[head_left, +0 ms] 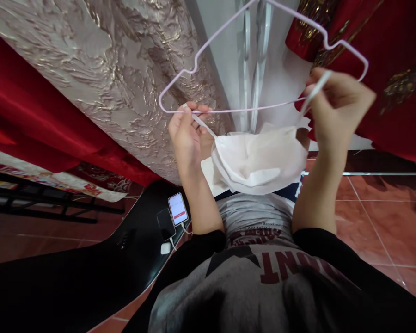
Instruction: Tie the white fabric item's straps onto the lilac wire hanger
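Observation:
A pale lilac clothes hanger hangs in front of me, its bottom bar level with my hands. Between my forearms sags a thin white garment with narrow straps, over my lap. My left hand is closed in a pinch on the left strap, close to the hanger's lower left corner, fingers touching the bar. Near the right corner, my right hand pinches the other strap, drawn up by the bar. Slight motion blur softens the right hand and the garment's edge.
Textured beige-pink fabric hangs at the left, with red cloth beside it. Red gold-trimmed fabric hangs at the right. White handles stand behind the hanger. A black seat holds a lit phone and a dark phone.

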A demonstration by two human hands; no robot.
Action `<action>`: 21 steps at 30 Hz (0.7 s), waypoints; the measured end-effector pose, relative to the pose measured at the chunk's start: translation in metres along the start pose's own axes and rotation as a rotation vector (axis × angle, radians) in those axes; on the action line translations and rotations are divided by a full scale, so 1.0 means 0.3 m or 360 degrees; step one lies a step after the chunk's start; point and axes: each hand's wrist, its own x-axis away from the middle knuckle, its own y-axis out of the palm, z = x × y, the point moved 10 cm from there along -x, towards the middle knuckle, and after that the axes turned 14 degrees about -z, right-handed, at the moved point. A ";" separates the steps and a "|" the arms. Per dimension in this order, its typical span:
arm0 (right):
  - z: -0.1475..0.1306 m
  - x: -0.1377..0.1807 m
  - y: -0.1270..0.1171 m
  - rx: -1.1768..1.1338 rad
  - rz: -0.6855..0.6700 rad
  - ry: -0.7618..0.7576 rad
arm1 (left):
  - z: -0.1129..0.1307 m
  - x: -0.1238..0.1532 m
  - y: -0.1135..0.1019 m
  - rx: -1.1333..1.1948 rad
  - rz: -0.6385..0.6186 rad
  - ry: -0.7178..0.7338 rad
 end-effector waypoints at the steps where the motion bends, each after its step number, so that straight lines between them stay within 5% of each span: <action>1: 0.007 0.008 0.017 0.0013 0.0043 0.0020 | 0.004 0.003 0.004 0.0006 -0.0011 0.0004; 6: 0.077 0.022 0.017 -0.0007 0.0305 0.0082 | -0.012 0.009 -0.070 0.0066 0.0096 0.0109; 9: 0.087 0.033 -0.026 -0.0069 0.0473 0.0017 | 0.015 0.032 -0.172 -0.0098 0.0297 0.0401; 13: 0.079 0.032 -0.018 -0.0058 0.0420 0.0049 | 0.093 0.087 -0.239 -0.0387 0.0510 0.0727; 21: 0.104 0.024 0.038 0.0059 0.0332 0.0032 | 0.232 -0.062 -0.114 -0.0386 0.0051 0.0580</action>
